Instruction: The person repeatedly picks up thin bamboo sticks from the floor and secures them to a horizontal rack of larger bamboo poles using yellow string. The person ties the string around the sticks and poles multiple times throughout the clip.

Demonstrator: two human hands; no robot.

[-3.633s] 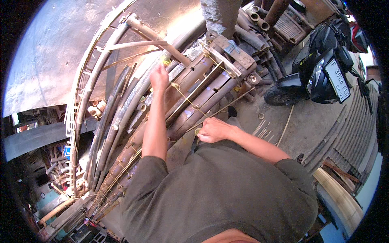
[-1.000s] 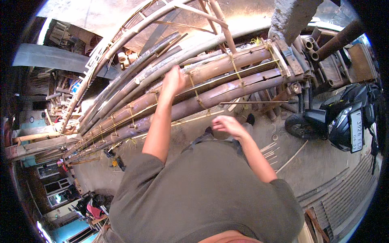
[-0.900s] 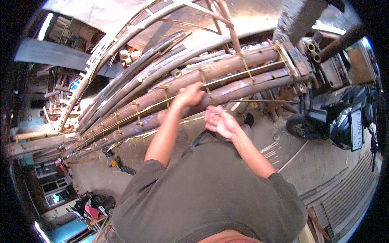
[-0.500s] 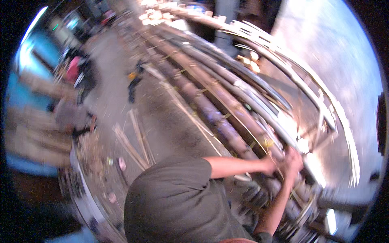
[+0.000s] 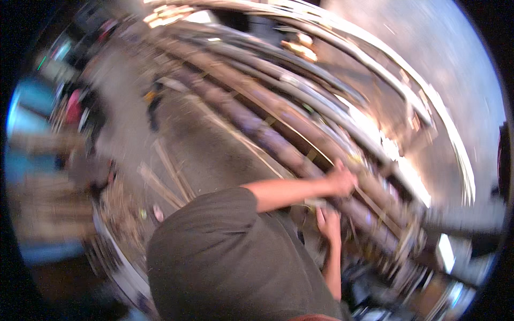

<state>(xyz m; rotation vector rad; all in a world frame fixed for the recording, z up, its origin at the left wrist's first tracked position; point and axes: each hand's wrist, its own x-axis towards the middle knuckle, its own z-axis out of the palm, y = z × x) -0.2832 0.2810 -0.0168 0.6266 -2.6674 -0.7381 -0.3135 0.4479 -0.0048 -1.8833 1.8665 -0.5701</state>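
Observation:
Long brownish poles lie side by side and run from the far left toward the near right. My left hand is over them, its fingers curled in; what it holds, if anything, is too blurred to make out. A thin pale wooden strip lies along the poles just beyond that hand. My right hand is nearer to me, beside the nearest pole and below my left wrist. Motion smears its fingers, and no held thing can be made out there.
Bent pale strips arch along the right, beyond a grey pole. Loose wooden slats lie on the floor to the left. A dark tool with an orange part lies farther off. Stacked wood is at the far left.
My hands, close together over the poles before, have come apart. The right hand has drawn back toward me, to the near side of the poles. The whole view has shifted.

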